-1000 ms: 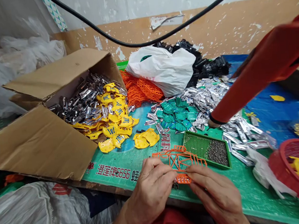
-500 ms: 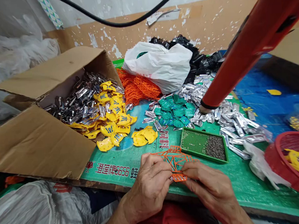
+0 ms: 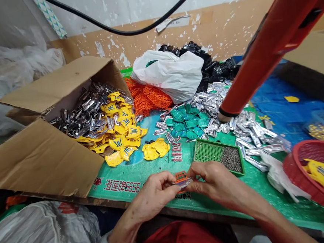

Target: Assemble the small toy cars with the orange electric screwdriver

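Observation:
Both hands meet over the table's front edge around one orange plastic lattice frame [image 3: 180, 176]. A shiny silver strip [image 3: 183, 183] lies against its near side. My left hand [image 3: 155, 194] pinches the frame's left end between thumb and fingers. At the other end, my right hand [image 3: 213, 179] grips it with thumb and bent fingers, covering much of that side. Just beyond my right hand is a green tray [image 3: 205, 151] holding small dark metal screws [image 3: 231, 159]. Most of the frame is hidden by my fingers.
A cardboard box [image 3: 45, 159] spills silver and yellow parts [image 3: 125, 133] at left. Teal parts [image 3: 188, 121], silver strips [image 3: 248, 130] and an orange lattice pile [image 3: 149, 98] lie behind. A red post [image 3: 257, 59] slants down at right, near a red basket [image 3: 295, 171].
The orange frame has been turned in my hands, so less of its lattice shows and a silver strip is now visible. My right hand has risen and my left wrist has come further into view.

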A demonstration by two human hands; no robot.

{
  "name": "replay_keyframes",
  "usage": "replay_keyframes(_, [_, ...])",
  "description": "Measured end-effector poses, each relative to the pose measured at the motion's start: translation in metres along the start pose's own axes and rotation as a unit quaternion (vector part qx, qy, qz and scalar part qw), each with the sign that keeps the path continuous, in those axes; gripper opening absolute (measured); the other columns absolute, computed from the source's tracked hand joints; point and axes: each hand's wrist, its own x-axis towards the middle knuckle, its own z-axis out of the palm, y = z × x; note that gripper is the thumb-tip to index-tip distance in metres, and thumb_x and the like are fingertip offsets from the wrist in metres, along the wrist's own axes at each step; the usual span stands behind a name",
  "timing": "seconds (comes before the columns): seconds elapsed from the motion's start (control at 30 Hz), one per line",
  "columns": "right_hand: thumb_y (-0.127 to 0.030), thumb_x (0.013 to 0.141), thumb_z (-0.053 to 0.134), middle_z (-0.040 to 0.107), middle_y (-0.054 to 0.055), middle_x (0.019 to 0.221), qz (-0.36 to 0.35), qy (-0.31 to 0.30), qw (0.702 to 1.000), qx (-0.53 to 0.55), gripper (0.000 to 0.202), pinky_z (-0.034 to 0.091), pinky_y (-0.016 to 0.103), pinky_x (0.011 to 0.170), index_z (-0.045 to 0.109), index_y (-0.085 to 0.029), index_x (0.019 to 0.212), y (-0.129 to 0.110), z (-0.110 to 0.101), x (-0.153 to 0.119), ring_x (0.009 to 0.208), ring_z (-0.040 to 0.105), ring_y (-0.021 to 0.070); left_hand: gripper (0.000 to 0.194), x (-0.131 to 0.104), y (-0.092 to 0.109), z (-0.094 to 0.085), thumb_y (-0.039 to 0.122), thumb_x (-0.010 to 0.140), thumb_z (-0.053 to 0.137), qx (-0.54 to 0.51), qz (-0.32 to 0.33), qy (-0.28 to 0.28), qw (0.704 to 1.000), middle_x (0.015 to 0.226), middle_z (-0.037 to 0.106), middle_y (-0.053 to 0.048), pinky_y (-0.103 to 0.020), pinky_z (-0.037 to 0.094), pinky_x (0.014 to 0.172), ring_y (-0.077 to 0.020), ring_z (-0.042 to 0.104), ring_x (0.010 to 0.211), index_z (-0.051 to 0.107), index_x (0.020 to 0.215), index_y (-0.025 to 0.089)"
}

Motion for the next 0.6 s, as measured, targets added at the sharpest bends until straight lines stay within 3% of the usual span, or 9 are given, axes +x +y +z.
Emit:
replay_keyframes(0.23, [-0.025,0.079,0.067,0.064,-0.002,0.062,-0.011,-0.062,0.998,0.031,0.011,0.03,0.021,0.048,0.065,-0.018,0.071,-0.001,-0.005,0.011,0.055,0.054,0.01,0.02,0.0,0.009,-0.004,0.034,0.076,0.062,-0.093,-0.038,-0.084,0.991,0.069,0.051,0.004,-0.023,0.029,0.059,-0.0099,0.041,0.062,0.059,0.08,0.014])
replay_keyframes(0.47, [-0.023,0.08,0.067,0.067,-0.001,0.07,-0.006,-0.048,0.998,0.047,0.006,0.04,0.021,0.054,0.067,-0.019,0.076,0.0,-0.003,0.01,0.063,0.059,0.0119,0.02,-0.002,0.007,-0.003,0.033,0.079,0.06,-0.094,-0.023,-0.048,0.994,0.062,0.048,0.005,-0.022,0.025,0.054,-0.0081,0.037,0.056,0.06,0.073,0.014])
replay_keyframes(0.6, [-0.026,0.088,0.059,0.068,0.002,0.082,-0.071,0.027,0.996,0.043,0.015,0.046,0.022,0.062,0.068,-0.021,0.098,0.003,0.006,0.006,0.073,0.062,0.013,0.016,-0.001,0.002,-0.003,0.03,0.075,0.062,-0.138,-0.018,-0.017,0.99,0.06,0.051,0.005,-0.021,0.028,0.052,-0.0074,0.039,0.053,0.06,0.071,0.014])
